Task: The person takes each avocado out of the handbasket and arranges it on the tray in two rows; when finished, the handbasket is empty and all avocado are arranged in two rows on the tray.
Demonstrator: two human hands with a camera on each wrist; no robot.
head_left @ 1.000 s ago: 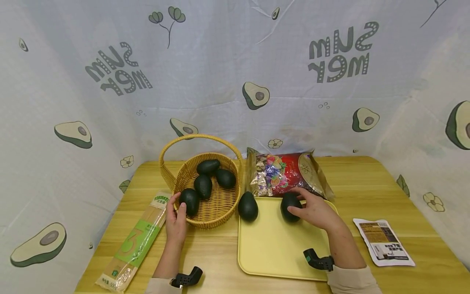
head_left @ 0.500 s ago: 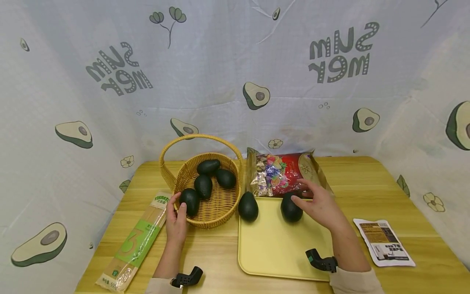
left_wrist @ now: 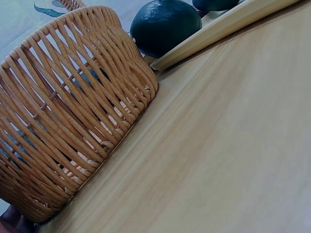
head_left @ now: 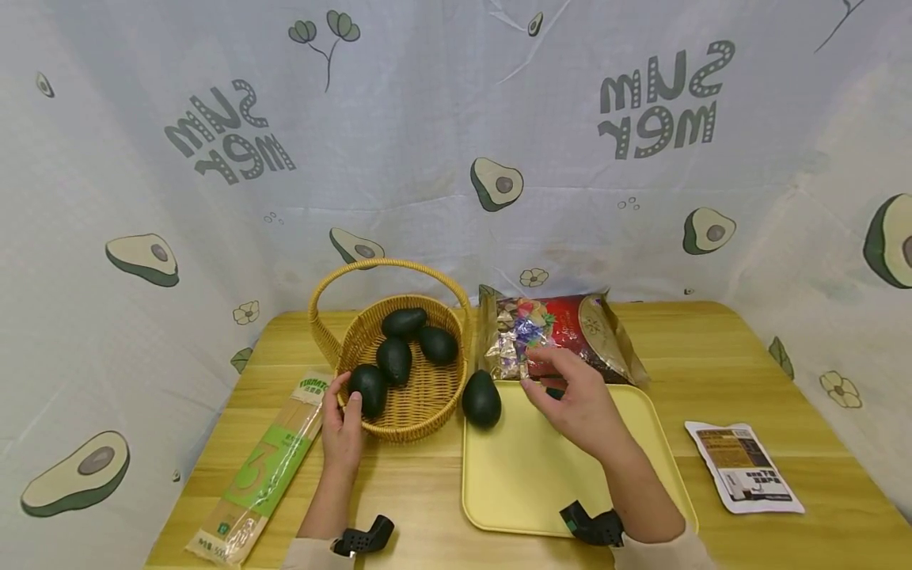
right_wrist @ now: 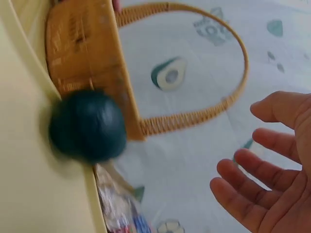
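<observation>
My left hand [head_left: 343,431] grips the near left rim of the yellow wicker basket [head_left: 427,427], its thumb lying at the rim close to an avocado. Several dark green avocados [head_left: 395,361] lie inside the basket. Over the yellow tray [head_left: 527,475], my right hand [head_left: 580,400] hovers with fingers spread and nothing held; the right wrist view shows the same hand [right_wrist: 272,179] apart from everything. One avocado [head_left: 481,400] rests at the tray's far left corner, beside the basket. Another avocado [head_left: 554,393] on the tray is mostly hidden behind my right hand.
A shiny bag of candy [head_left: 570,328] lies behind the tray. Left of the basket is a long pack of noodles [head_left: 264,467] with a green label. A white and brown pouch [head_left: 744,469] lies on the right side of the wooden table [head_left: 755,372]. A printed curtain [head_left: 427,119] hangs behind.
My right hand has let go of the right-hand avocado on the tray, lifted off it and moved left toward the other one. My left hand has stayed at the basket rim.
</observation>
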